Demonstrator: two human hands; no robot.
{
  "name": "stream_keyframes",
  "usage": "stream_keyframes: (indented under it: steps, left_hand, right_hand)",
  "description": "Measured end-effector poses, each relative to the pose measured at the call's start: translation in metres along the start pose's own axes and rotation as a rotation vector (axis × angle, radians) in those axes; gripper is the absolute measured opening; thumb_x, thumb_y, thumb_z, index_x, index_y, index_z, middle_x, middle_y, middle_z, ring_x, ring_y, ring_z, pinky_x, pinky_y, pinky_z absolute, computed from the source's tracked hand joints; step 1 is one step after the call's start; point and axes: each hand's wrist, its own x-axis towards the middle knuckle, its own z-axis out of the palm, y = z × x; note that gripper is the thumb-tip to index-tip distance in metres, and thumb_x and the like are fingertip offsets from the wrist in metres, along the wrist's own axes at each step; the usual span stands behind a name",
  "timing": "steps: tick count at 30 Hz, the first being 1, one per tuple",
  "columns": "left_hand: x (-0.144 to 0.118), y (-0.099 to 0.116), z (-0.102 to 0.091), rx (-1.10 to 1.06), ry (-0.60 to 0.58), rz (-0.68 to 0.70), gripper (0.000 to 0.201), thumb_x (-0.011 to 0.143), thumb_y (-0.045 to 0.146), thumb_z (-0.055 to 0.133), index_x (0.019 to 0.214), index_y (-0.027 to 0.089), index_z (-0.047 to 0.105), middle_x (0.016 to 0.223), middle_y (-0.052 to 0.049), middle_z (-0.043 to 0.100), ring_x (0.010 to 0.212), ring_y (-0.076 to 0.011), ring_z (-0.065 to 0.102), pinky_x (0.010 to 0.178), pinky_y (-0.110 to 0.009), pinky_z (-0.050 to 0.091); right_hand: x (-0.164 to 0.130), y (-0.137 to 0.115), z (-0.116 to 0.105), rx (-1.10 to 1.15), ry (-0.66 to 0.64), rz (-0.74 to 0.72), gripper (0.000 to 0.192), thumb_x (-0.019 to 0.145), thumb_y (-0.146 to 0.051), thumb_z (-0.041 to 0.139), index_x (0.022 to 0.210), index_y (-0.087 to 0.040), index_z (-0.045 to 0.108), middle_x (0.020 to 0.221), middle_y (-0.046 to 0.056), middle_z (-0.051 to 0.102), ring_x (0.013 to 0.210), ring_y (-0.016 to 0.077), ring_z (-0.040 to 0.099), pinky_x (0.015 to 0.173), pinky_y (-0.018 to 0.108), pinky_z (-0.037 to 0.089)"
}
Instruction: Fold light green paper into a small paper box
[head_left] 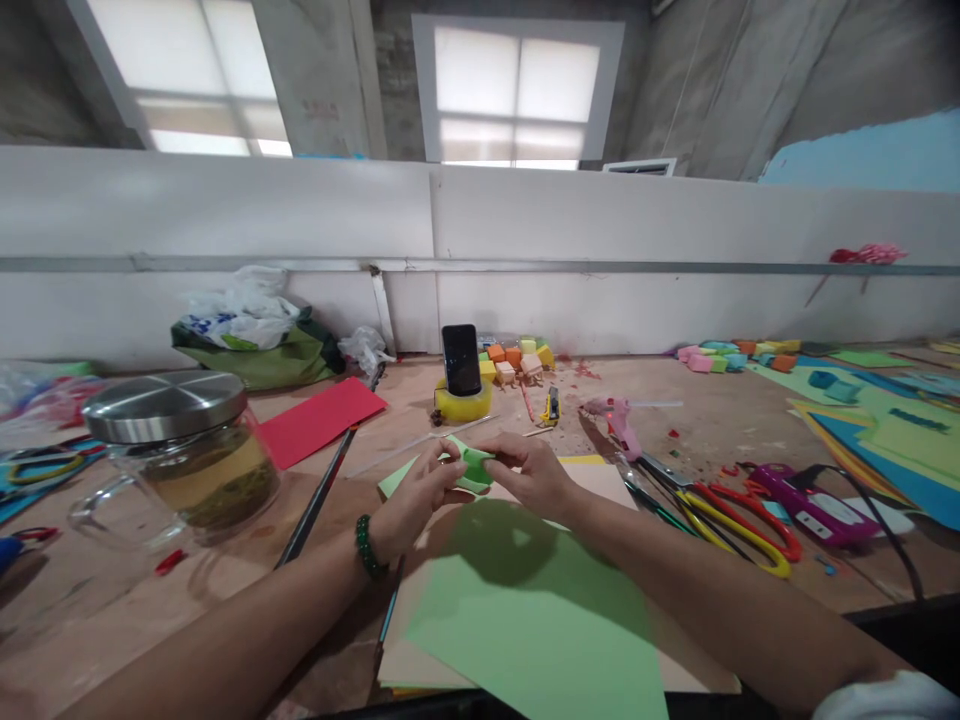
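Item 1: my left hand [420,497], fingers curled and pinching the left end of a small folded green paper piece [471,466]. A dark green bead bracelet [367,547] sits on that wrist.

Item 2: my right hand [531,472], fingers closed on the right end of the same piece. The piece hangs between both hands, raised just above the table [112,610], near the middle of my view.

Item 3: a large light green sheet [540,620], at 6 o'clock from the hands, lying on a tan sheet [600,478] that shows past its edges.

Item 4: a glass jar [199,465] with a metal lid, at 9 o'clock, holding a yellowish liquid with something dark in it.

Item 5: a red sheet [319,420], at 10 o'clock, flat on the table.

Item 6: a dark phone [460,360], at 12 o'clock, standing upright in a roll of yellow tape [463,403].

Item 7: coloured foam blocks [516,360], just right of the phone.

Item 8: a pink glue gun [616,420], at 2 o'clock.

Item 9: red and yellow-handled scissors [739,520], at 3 o'clock, with a purple tool [806,505] just beyond them.
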Motion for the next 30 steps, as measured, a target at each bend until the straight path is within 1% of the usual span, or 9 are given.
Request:
stream_keyframes:
  steps: [4,8,10,13,15,18,23,26,30]
  left_hand:
    - [0.001,0.002,0.001,0.037,0.001,-0.051,0.04,0.075,0.046,0.064,0.104,0.021,0.052,0.088,-0.002,0.063,0.074,-0.0162,0.062,0.066,-0.027,0.049]
    - [0.0,0.002,0.001,0.243,-0.025,0.006,0.036,0.079,0.049,0.056,0.096,0.018,0.059,0.089,-0.004,0.06,0.075,-0.0169,0.058,0.062,-0.026,0.048]
    - [0.0,0.001,0.001,0.373,-0.029,0.061,0.034,0.081,0.048,0.052,0.095,0.018,0.061,0.09,-0.005,0.061,0.076,-0.0181,0.058,0.062,-0.027,0.048]
    - [0.0,0.001,0.001,0.519,-0.02,0.153,0.031,0.084,0.045,0.049,0.092,0.019,0.063,0.089,-0.005,0.063,0.083,-0.0212,0.058,0.07,-0.03,0.048]
    - [0.001,0.0,0.0,0.561,-0.016,0.185,0.03,0.084,0.044,0.048,0.089,0.019,0.064,0.088,-0.006,0.065,0.087,-0.0226,0.058,0.075,-0.031,0.048]
    - [0.002,-0.002,0.0,0.564,-0.032,0.142,0.031,0.085,0.042,0.045,0.088,0.017,0.063,0.088,-0.006,0.065,0.084,-0.022,0.057,0.07,-0.03,0.048]
    - [0.001,-0.002,0.002,0.56,-0.081,0.068,0.033,0.083,0.045,0.046,0.088,0.016,0.062,0.088,-0.006,0.062,0.083,-0.0215,0.056,0.064,-0.027,0.048]
    - [0.0,-0.001,0.003,0.568,-0.11,0.055,0.035,0.083,0.048,0.046,0.086,0.016,0.061,0.086,-0.006,0.061,0.078,-0.02,0.055,0.059,-0.025,0.047]
    - [0.0,0.001,0.001,0.56,-0.136,0.037,0.037,0.087,0.048,0.04,0.084,0.016,0.06,0.085,-0.006,0.061,0.067,-0.0169,0.052,0.054,-0.024,0.044]
  right_hand:
    - [-0.002,0.003,0.0,-0.054,0.027,-0.011,0.025,0.084,-0.019,0.055,0.107,-0.019,0.062,0.082,0.001,0.066,0.061,0.0101,0.058,0.058,0.021,0.048]
    - [-0.003,0.006,-0.005,-0.408,0.003,-0.249,0.015,0.087,-0.018,0.052,0.098,-0.02,0.063,0.086,0.004,0.063,0.066,0.011,0.057,0.059,0.021,0.045]
    - [-0.003,0.004,-0.008,-0.605,-0.042,-0.356,0.021,0.089,-0.017,0.049,0.103,-0.022,0.064,0.085,0.004,0.062,0.067,0.0114,0.056,0.058,0.021,0.041]
    - [-0.002,-0.001,-0.012,-0.782,-0.094,-0.395,0.026,0.09,-0.019,0.05,0.113,-0.023,0.062,0.081,0.003,0.063,0.066,0.0126,0.056,0.054,0.021,0.036]
    - [-0.002,-0.002,-0.013,-0.816,-0.146,-0.368,0.026,0.087,-0.021,0.055,0.113,-0.021,0.062,0.083,0.004,0.064,0.071,0.0147,0.058,0.055,0.022,0.036]
    - [-0.002,-0.001,-0.012,-0.774,-0.229,-0.286,0.028,0.081,-0.019,0.063,0.109,-0.019,0.06,0.089,0.005,0.066,0.076,0.016,0.06,0.058,0.022,0.037]
    - [-0.003,0.002,-0.008,-0.704,-0.277,-0.139,0.024,0.075,-0.013,0.065,0.097,-0.017,0.056,0.081,0.002,0.066,0.067,0.014,0.058,0.058,0.022,0.037]
    - [-0.002,0.0,-0.01,-0.744,-0.357,-0.217,0.02,0.076,-0.011,0.062,0.094,-0.018,0.057,0.086,0.003,0.065,0.073,0.0154,0.059,0.06,0.023,0.037]
    - [-0.001,-0.004,-0.016,-0.766,-0.443,-0.313,0.022,0.082,-0.011,0.057,0.102,-0.021,0.058,0.092,0.003,0.065,0.077,0.0144,0.058,0.062,0.022,0.037]
